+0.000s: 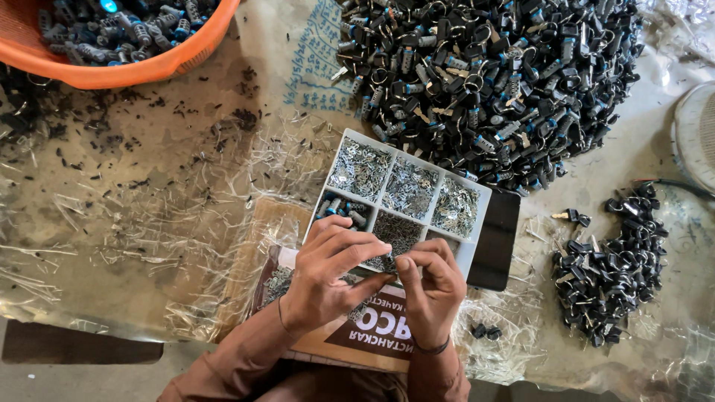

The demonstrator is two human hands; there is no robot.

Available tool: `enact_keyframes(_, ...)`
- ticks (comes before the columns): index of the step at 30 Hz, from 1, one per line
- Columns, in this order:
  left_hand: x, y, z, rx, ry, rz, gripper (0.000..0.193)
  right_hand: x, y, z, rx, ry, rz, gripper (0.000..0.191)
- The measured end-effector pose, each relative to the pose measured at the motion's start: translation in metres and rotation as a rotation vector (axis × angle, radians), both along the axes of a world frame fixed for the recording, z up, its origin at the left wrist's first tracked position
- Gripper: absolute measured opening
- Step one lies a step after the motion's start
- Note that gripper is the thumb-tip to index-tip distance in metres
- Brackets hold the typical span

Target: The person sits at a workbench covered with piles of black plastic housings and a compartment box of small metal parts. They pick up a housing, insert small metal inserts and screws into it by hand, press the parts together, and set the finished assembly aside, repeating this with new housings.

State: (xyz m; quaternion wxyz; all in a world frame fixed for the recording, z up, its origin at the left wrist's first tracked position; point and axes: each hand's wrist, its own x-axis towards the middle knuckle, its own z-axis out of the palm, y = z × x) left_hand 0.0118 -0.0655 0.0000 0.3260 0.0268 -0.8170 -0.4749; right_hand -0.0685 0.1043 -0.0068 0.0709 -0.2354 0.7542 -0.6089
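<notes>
My left hand and my right hand meet over the near edge of a white compartment tray. Their fingertips pinch together on a small part that the fingers hide, so I cannot tell what it is. The tray's compartments hold heaps of tiny silvery metal pieces, and one near-left compartment holds small dark cylinders. Under my hands lies a brown and white printed packet.
A big heap of black keyed lock cylinders fills the far right. A smaller pile of black keys lies right. An orange basket of dark cylinders stands far left. A dark flat tablet-like slab lies under the tray. Crinkled clear plastic covers the table.
</notes>
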Motion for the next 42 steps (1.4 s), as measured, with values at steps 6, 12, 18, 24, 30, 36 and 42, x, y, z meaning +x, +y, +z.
enact_keyframes(6,-0.002,0.001,-0.002,-0.014,0.005,0.007,0.039,0.002,-0.001,0.000,0.032,0.092,-0.023,0.009)
enact_keyframes(12,-0.001,0.000,-0.001,0.011,-0.002,-0.010,0.042,-0.005,0.005,0.002,-0.039,-0.132,0.042,0.008)
enact_keyframes(18,0.000,0.000,0.000,0.014,-0.016,-0.020,0.042,-0.004,0.003,0.004,-0.047,-0.153,0.052,0.009)
enact_keyframes(24,0.002,0.001,-0.002,0.016,-0.010,-0.037,0.042,0.000,0.002,0.003,-0.009,-0.074,0.015,0.007)
enact_keyframes(30,0.001,0.002,-0.003,0.002,-0.013,-0.036,0.038,-0.005,0.009,-0.013,-0.036,-0.049,0.037,0.008)
enact_keyframes(36,0.000,0.000,-0.001,0.030,-0.018,-0.046,0.039,-0.029,0.009,-0.010,0.051,0.117,-0.065,0.018)
enact_keyframes(42,-0.003,0.002,-0.001,-0.023,-0.050,0.001,0.036,-0.030,-0.023,-0.002,0.769,0.691,0.005,0.017)
